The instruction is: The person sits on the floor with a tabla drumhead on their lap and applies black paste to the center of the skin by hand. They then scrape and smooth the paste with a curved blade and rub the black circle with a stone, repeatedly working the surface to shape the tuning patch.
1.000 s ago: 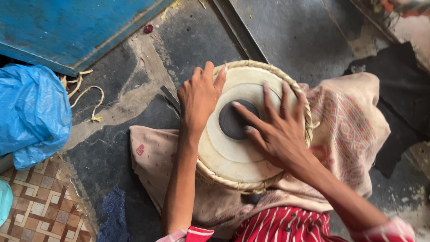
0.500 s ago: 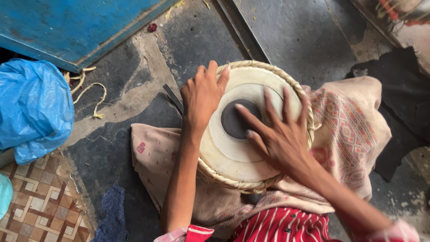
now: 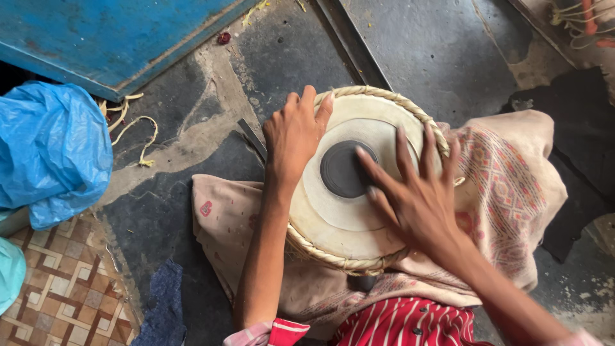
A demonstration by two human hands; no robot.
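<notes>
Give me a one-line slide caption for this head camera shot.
Both hands, left and right, rest flat on a drum wrapped in patterned cloth.

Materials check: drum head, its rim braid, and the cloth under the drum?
Drum head: looks like stretched hide, matte cream, smooth, with a dull black disc at centre, perhaps a paste patch. Rim braid: plaited straw-coloured strands, maybe hide lacing or fibre. Cloth: soft woven fabric, beige with a faded red pattern, creased. Both hands rest on the head.
</notes>
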